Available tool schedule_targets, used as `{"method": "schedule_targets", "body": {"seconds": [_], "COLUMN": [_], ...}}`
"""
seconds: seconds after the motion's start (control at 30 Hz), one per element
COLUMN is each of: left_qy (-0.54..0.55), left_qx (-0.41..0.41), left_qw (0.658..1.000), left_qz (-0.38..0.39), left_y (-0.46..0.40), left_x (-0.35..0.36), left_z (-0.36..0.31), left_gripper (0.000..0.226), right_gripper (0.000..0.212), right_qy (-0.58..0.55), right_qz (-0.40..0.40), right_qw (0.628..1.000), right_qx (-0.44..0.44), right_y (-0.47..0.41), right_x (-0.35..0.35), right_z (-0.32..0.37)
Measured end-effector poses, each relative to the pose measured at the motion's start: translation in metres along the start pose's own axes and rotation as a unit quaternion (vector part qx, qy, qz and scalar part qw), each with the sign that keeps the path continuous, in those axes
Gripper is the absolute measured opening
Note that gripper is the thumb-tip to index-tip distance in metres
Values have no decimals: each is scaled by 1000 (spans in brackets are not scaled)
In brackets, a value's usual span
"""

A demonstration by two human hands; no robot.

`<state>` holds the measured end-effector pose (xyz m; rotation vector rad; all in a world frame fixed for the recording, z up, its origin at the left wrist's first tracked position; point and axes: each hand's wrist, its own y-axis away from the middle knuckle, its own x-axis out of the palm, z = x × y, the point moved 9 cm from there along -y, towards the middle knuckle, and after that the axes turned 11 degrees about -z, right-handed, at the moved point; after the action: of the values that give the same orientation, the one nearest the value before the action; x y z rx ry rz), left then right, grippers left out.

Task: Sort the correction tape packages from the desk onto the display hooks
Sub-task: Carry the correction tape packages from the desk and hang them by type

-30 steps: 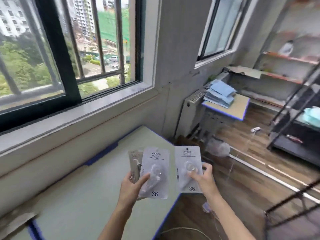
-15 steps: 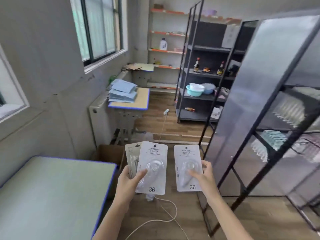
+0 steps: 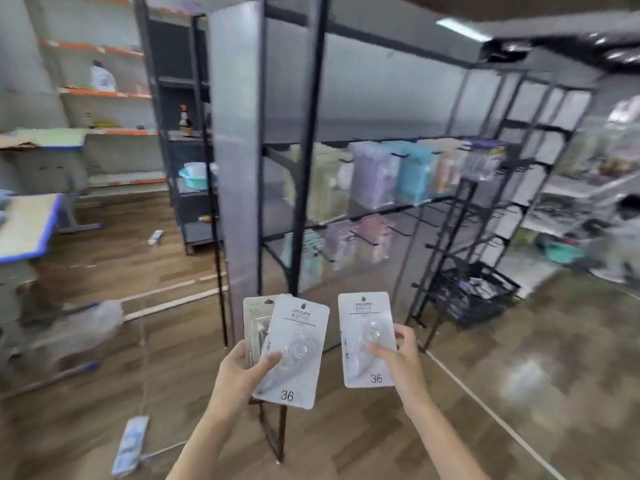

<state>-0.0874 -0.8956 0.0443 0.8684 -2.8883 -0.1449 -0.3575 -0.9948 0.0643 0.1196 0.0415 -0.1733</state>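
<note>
My left hand [image 3: 239, 374] grips two overlapping packages: a white correction tape package marked 36 [image 3: 294, 351] in front and a greyer package [image 3: 254, 318] behind it. In my right hand [image 3: 398, 358] is a second white correction tape package marked 36 [image 3: 363, 327], pinched between thumb and fingers. Both are held upright in front of me. Ahead stands the black display rack with hooks [image 3: 381, 216], where pastel packets [image 3: 394, 174] hang in rows behind a translucent panel.
A black frame post [image 3: 304, 140] and a grey panel [image 3: 235, 168] stand directly ahead. To the right, a black wire basket [image 3: 474, 296] sits on the floor. A desk [image 3: 24, 226] is at the left. A power strip [image 3: 130, 445] and cable lie on the wooden floor.
The view has swung right, away from the window and the desk, toward the display rack. Both hands still hold the same packages in the same way.
</note>
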Motion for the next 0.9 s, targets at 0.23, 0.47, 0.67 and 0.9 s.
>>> {"method": "schedule_targets", "body": {"seconds": [0.23, 0.47, 0.67, 0.9], "left_qy": [-19, -32, -20, 1], "left_qx": [7, -15, -8, -7], "left_qw": [995, 985, 982, 981], "left_qz": [93, 168, 186, 192], "left_y": [-22, -41, -91, -160], "left_x": [155, 276, 373, 456], "left_z": [-5, 8, 13, 0], "left_gripper": [22, 48, 28, 24], "right_gripper": [45, 55, 61, 59], "right_qy": [-15, -12, -18, -6], "right_qz": [-134, -218, -244, -223], "right_qw": [991, 976, 970, 975], "right_qx": [11, 26, 14, -7], "right_y": [-56, -91, -163, -269], "right_x": [-146, -232, -259, -262], "right_z": [-3, -4, 16, 56]}}
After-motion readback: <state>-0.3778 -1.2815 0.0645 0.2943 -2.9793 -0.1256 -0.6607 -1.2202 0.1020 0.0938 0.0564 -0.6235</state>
